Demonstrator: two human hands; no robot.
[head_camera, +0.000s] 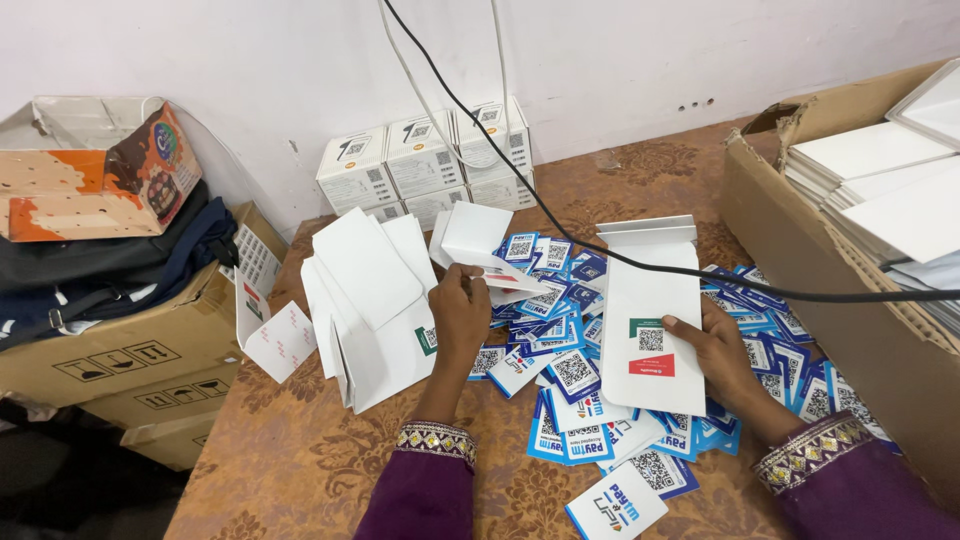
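Table (300, 470) w/ brown-gold floral cloth takes up most of the view. Rt side: big open cardboard carton (800, 250) packed w/ white flat boards, edge-on. Left, off the table: stacked brown cartons (120, 360), dark bag (110, 270) on top, torn orange-white box (90, 165) above that. At the back by the wall: two rows of small white boxes (425, 165). Black cable (700, 280) runs diagonally across from top centre to rt, passing over the cards.

Centre of table: loose heap of blue-white code stickers (575, 370), spread from middle to rt carton. Left of heap: pile of white folded card stands (370, 300), overlapping, some lying flat, one sheet (280, 340) w/ small marks hanging off table edge.

Rt hand (725, 355), purple sleeve w/ gold trim, fingers shut on lower rt edge of a white stand (650, 310) lying flat on the heap; it carries a green-red code sticker (651, 348), thumb just beside it. Left hand (462, 310) raised above the heap, fingers pinched together on a smaller folded white card (475, 240), held tilted, between the stand pile and the stickers.
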